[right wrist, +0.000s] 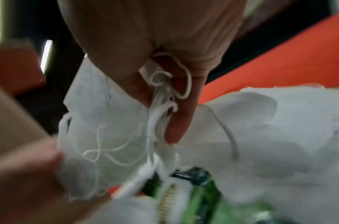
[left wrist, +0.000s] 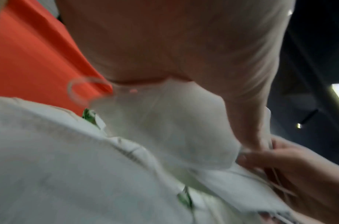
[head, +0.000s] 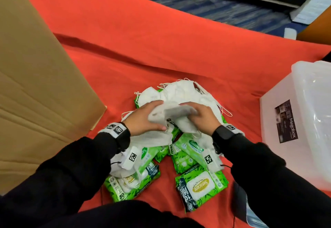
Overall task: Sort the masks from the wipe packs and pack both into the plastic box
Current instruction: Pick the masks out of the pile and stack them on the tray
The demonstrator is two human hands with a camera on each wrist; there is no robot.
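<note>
Green wipe packs [head: 201, 186] are left below the heap; white masks [head: 170, 114] are gripped by the left hand [head: 143, 120] and right hand [head: 202, 118], fingers curled, likely for gathering apart, left of the plastic box [head: 304, 120].

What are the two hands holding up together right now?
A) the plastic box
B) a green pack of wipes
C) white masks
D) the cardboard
C: the left hand and the right hand both grip a bunch of white masks above the green wipe packs; the plastic box stands untouched to the right.
</note>
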